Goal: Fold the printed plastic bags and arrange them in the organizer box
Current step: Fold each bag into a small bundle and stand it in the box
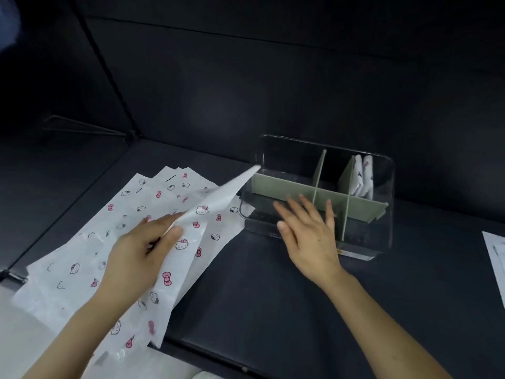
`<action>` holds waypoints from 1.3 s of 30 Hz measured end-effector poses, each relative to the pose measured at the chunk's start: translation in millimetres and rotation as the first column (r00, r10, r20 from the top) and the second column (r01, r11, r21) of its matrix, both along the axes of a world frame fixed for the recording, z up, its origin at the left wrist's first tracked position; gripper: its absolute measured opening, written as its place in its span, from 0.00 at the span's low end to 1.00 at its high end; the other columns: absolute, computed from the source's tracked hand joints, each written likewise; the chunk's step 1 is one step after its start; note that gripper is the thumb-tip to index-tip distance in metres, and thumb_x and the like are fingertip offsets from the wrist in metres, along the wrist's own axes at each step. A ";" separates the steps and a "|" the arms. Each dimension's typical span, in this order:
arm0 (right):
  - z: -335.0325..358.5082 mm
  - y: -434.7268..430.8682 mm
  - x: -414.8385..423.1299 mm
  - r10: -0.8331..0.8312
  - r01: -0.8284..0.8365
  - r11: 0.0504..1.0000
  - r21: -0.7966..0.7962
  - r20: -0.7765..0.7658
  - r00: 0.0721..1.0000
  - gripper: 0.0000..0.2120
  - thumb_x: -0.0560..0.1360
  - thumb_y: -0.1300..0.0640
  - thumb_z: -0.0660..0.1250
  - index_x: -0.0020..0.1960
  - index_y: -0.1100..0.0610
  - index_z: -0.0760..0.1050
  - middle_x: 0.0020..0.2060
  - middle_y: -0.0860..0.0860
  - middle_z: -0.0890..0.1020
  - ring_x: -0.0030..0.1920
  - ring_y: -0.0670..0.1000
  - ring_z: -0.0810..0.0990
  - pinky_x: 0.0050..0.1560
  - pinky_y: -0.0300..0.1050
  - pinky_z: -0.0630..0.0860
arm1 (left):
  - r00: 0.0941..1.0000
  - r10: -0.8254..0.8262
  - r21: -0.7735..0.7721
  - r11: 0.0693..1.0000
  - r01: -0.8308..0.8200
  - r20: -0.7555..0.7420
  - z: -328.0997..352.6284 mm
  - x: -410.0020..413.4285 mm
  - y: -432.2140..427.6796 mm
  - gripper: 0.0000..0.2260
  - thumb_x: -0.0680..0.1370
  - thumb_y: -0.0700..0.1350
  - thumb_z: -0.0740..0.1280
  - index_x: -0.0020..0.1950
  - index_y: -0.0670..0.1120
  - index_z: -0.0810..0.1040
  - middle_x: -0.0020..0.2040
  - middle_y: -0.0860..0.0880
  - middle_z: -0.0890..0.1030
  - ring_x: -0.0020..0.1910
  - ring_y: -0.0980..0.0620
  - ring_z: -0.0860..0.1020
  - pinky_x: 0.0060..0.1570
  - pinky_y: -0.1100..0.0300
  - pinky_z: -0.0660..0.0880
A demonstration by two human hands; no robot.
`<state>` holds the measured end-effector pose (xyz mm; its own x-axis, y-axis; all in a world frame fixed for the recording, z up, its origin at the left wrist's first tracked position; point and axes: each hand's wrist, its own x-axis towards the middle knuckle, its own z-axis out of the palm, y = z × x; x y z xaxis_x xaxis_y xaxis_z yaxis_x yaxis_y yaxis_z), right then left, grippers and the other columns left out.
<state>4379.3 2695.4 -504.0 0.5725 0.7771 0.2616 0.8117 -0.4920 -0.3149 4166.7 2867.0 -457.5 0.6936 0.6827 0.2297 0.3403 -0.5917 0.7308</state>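
Two bare hands work over a dark table (273,296). The left hand (142,250) pinches one lifted bag (218,198) between thumb and fingers. This bag's long white edge rises slantwise, and its far tip reaches the near left corner of the organizer box (382,236). Under it, a stack of printed plastic bags (76,269) lies flat and fanned at the table's left. About four staggered top edges show, though the exact count cannot be told. The right hand (308,233) is empty, with all five fingers straight and spread. It is over the front wall of the clear box, and whether it touches the box cannot be told. Three grey-green dividers (287,188), one long and two crosswise, split the box into six compartments. Two folded bags (363,176) stand upright side by side in the far right compartment. One white sheet (494,258) lies at the right edge.
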 end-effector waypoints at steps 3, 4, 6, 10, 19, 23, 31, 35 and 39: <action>41.3 -15.5 -13.5 0.031 0.215 0.922 0.321 -0.618 0.786 0.28 0.75 0.34 0.52 0.69 0.46 0.69 0.64 0.39 0.75 0.67 0.42 0.69 0.73 0.47 0.58 | 0.989 -0.148 0.081 0.986 0.145 0.025 16.1 5.9 -11.9 0.12 0.77 0.60 0.60 0.58 0.66 0.78 0.54 0.75 0.76 0.56 0.72 0.74 0.66 0.73 0.60; 56.0 -24.4 -17.2 0.102 0.314 0.874 0.371 -0.773 0.627 0.32 0.71 0.30 0.55 0.69 0.45 0.69 0.61 0.39 0.77 0.64 0.39 0.72 0.69 0.43 0.64 | 0.983 -0.182 0.125 0.976 0.179 0.016 16.6 8.5 -15.6 0.17 0.77 0.62 0.59 0.61 0.60 0.79 0.57 0.74 0.75 0.60 0.70 0.73 0.68 0.71 0.59; 81.5 -46.6 -21.2 0.183 0.387 0.832 0.398 -0.854 0.487 0.43 0.62 0.23 0.60 0.71 0.45 0.67 0.58 0.43 0.81 0.58 0.42 0.79 0.62 0.42 0.71 | 0.967 -0.254 0.245 0.937 0.250 -0.020 15.0 18.2 -27.3 0.20 0.79 0.61 0.57 0.64 0.52 0.77 0.61 0.64 0.77 0.63 0.63 0.74 0.71 0.61 0.60; 109.6 -82.0 -25.3 0.136 0.460 0.812 0.359 -0.883 0.450 0.44 0.62 0.32 0.71 0.73 0.47 0.63 0.49 0.44 0.85 0.50 0.48 0.84 0.56 0.47 0.78 | 0.935 -0.353 0.444 0.833 0.330 -0.034 5.8 48.1 -71.7 0.15 0.80 0.55 0.58 0.62 0.51 0.76 0.59 0.51 0.81 0.61 0.49 0.78 0.66 0.43 0.66; 79.7 -192.3 5.4 -0.211 0.710 0.642 0.290 -0.824 0.527 0.16 0.74 0.70 0.67 0.51 0.49 0.78 0.41 0.46 0.86 0.44 0.46 0.84 0.43 0.41 0.79 | 0.798 -0.581 0.449 0.677 0.582 -0.159 -36.9 104.0 -183.2 0.21 0.81 0.59 0.54 0.63 0.50 0.79 0.63 0.49 0.79 0.65 0.45 0.75 0.67 0.45 0.62; 54.3 -249.4 28.2 -0.343 0.731 0.648 0.215 -0.774 0.532 0.19 0.74 0.70 0.66 0.47 0.45 0.78 0.42 0.47 0.85 0.44 0.48 0.84 0.47 0.48 0.80 | 0.663 -0.698 0.394 0.547 0.738 -0.272 -58.8 113.0 -197.4 0.21 0.81 0.61 0.54 0.67 0.52 0.75 0.70 0.49 0.72 0.71 0.47 0.67 0.72 0.50 0.57; 7.9 -289.8 53.4 -0.609 0.619 0.785 -0.024 -0.211 0.765 0.25 0.72 0.56 0.73 0.68 0.53 0.72 0.59 0.53 0.80 0.57 0.58 0.77 0.58 0.56 0.72 | 0.529 -0.731 0.304 0.435 0.848 -0.431 -99.9 123.0 -200.2 0.24 0.81 0.63 0.53 0.73 0.55 0.68 0.75 0.51 0.64 0.75 0.50 0.60 0.73 0.54 0.54; -7.2 -298.8 14.8 -0.276 0.280 0.958 0.065 -0.065 0.959 0.20 0.68 0.40 0.68 0.55 0.49 0.82 0.58 0.49 0.80 0.60 0.53 0.75 0.62 0.52 0.66 | 0.629 -0.672 0.339 0.531 0.777 -0.391 -100.1 129.7 -213.0 0.25 0.80 0.64 0.50 0.70 0.55 0.72 0.73 0.51 0.68 0.73 0.49 0.64 0.71 0.52 0.57; -39.3 -308.7 -16.4 -0.076 0.075 0.997 -0.015 -0.230 0.970 0.20 0.67 0.32 0.65 0.51 0.42 0.82 0.63 0.44 0.77 0.67 0.49 0.71 0.68 0.54 0.61 | 0.662 -0.671 0.345 0.566 0.749 -0.334 -101.1 132.8 -217.0 0.26 0.79 0.66 0.50 0.65 0.55 0.77 0.70 0.51 0.72 0.71 0.51 0.66 0.69 0.54 0.58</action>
<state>4362.9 2386.7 -543.3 0.6736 0.7306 0.1117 0.6784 -0.5513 -0.4856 4299.5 2650.0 -558.7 0.9604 -0.1889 0.2051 -0.2486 -0.9131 0.3231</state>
